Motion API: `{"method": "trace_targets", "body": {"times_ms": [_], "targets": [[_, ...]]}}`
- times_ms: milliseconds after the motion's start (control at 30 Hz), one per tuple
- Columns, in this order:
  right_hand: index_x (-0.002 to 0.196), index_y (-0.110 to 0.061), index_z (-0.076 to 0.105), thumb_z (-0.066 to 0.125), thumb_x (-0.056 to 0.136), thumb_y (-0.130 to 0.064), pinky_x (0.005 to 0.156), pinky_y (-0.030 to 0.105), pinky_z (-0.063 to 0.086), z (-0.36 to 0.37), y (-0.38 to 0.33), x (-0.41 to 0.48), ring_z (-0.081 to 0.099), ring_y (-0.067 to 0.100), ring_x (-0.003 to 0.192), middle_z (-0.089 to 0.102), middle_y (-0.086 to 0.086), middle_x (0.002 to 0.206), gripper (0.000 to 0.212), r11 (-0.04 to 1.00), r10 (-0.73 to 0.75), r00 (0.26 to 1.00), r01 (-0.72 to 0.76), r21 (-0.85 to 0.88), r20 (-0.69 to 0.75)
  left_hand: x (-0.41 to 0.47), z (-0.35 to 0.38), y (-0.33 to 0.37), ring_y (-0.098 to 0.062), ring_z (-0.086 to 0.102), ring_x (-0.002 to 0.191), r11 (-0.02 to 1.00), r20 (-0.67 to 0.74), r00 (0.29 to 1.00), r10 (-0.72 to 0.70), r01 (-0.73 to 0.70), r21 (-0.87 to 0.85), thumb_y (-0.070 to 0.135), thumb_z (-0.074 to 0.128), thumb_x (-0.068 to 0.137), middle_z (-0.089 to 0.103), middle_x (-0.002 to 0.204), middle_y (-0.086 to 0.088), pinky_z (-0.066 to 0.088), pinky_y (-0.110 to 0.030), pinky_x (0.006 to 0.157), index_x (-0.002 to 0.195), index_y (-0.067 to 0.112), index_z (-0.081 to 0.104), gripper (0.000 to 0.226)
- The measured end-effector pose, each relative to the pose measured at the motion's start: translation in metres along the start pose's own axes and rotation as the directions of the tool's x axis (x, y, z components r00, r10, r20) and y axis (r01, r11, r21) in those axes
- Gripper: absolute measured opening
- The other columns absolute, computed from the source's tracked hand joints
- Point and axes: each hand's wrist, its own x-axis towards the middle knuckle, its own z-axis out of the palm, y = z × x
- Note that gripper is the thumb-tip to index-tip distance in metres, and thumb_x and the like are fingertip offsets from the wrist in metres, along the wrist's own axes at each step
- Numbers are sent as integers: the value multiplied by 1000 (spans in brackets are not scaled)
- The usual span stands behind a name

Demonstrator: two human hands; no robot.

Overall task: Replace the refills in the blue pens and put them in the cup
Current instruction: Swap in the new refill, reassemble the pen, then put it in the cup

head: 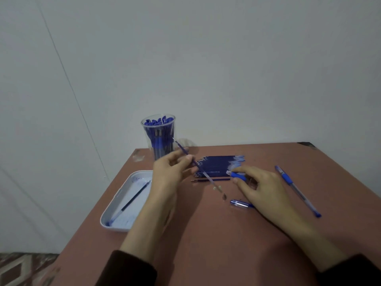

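On the reddish-brown table (pixel 206 234), a white rectangular tray (pixel 112 226) at the left edge holds one dark refill (pixel 136 193), and a clear plastic cup (pixel 159 139) packed with blue pens stands at the far edge. The left hand (pixel 169 172) pinches a thin blue refill (pixel 186 154) above the row of spare blue refills (pixel 218 167). The right hand (pixel 259 186) pinches a blue-gripped pen barrel (pixel 238 175) just beside that row.

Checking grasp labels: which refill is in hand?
The refill pinched by the left hand, tilted; the others lie in the stack or in the white tray.
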Motion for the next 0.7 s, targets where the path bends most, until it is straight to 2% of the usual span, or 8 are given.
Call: {"method": "trace_targets", "body": {"times_ms": [67, 200, 333, 533, 700], "targets": [[95, -29, 70, 70, 83, -21, 61, 28, 47, 0, 1, 1, 54, -2, 65, 61, -20, 75, 15, 1000, 9, 1000, -9, 3, -6, 5, 10, -15, -14, 62, 69, 990, -26, 999, -41, 37, -138, -5, 51, 92, 61, 77, -7, 58, -21, 65, 105, 3, 59, 17], [90, -30, 70, 71, 79, -16, 61, 31, 48, -1, 1, 2, 52, -2, 63, 61, -19, 71, 18, 1000, 15, 1000, -15, -15, -15, 9, 17, -32, -15, 63, 70, 945, -81, 996, -37, 8, -326, -6, 45, 95, 63, 68, -6, 59, -25, 63, 95, 7, 53, 16], [90, -32, 70, 71, 79, -18, 61, 27, 47, -1, 0, 1, 54, -3, 66, 62, -18, 73, 17, 999, 9, 1000, -8, -37, 23, 9, 21, -39, -10, 66, 62, 934, -54, 998, -37, 15, -356, -4, 46, 95, 62, 71, -6, 59, -27, 69, 92, 8, 51, 13], [95, -31, 70, 70, 80, -18, 64, 36, 52, -1, 2, 1, 57, 4, 70, 67, -13, 80, 19, 999, 11, 999, -9, -38, 49, 5, 28, -43, -11, 69, 67, 939, 31, 999, -41, 49, -342, -3, 48, 94, 59, 81, -13, 58, -32, 76, 91, 7, 51, 11], [95, -32, 70, 70, 82, -20, 66, 38, 52, -2, 1, 1, 58, 6, 72, 67, -14, 80, 17, 999, 29, 999, -28, -18, 33, 10, 25, -41, -8, 66, 60, 925, -17, 1000, -16, 8, -380, -4, 47, 94, 59, 74, -7, 59, -27, 70, 89, 7, 51, 13]]}}
